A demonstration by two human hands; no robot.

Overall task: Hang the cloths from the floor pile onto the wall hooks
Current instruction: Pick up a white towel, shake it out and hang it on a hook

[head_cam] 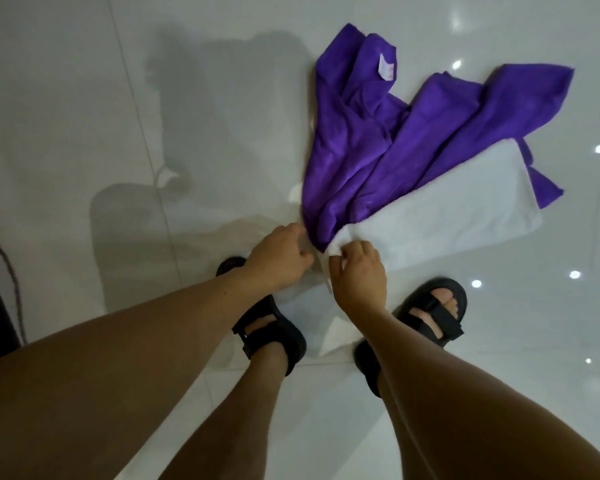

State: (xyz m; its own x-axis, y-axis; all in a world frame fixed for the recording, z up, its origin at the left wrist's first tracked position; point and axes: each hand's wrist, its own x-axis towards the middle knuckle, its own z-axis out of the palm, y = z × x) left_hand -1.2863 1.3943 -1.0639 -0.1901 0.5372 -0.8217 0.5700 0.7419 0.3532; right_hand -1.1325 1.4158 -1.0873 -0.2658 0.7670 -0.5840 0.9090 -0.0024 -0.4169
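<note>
My right hand (359,271) pinches the white cloth (447,209) corner; left hand (278,258) curled against the purple cloth (378,140), grip unclear.

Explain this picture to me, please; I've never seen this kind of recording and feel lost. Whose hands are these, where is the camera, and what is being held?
There is no machine here. A person wears one wide-angle camera on the head, looking down, so you see their own body from above, down to the black sandals. On the glossy white floor lies a purple cloth, spread like a fan over a white cloth. The purple cloth's near end is gathered to a point between the hands. The left hand curls its fingers round that gathered end. The right hand pinches a corner of the white cloth just beside it.
</note>
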